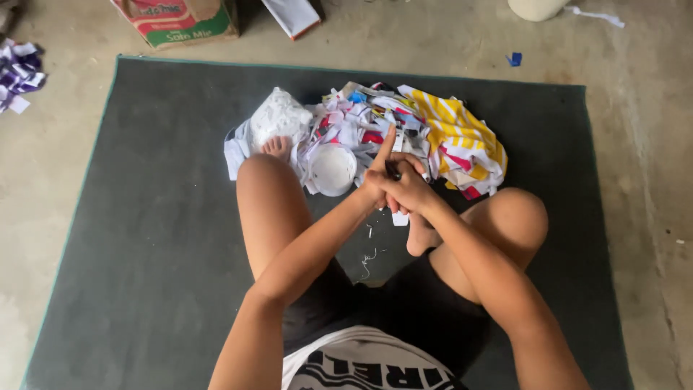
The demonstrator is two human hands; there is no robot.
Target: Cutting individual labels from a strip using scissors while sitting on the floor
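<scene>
your two hands meet just above your crossed legs, right in front of the heap. your right hand (410, 189) is wrapped over the left, its fingers (415, 167) curled shut around a small dark tool (392, 170); only a short bit of it shows between the knuckles, so what kind of tool it is cannot be told. your left hand (377, 180) is closed beneath it, with one finger standing straight up and pointing away from you toward the scraps. a small white scrap (400, 217) hangs just under the joined hands; which hand pinches it is hidden.

the dark tool lies roughly across your body, its long axis running left to right, and the right hand is the one on it. the pile of cut paper scraps (368, 130) lies directly beyond the fingertips, touching distance ahead. a white round lid (333, 170) sits just to the left of your hands, beside your left knee, and a crumpled white bag (278, 115) lies past it, near your left foot (276, 146). a yellow-striped wrapper (458, 133) covers the right side of the heap.

all of this rests on a dark mat (144, 217) on the concrete floor. a cardboard box (177, 22) stands beyond the mat's far edge, well apart. nothing lies between your hands and the heap.
</scene>
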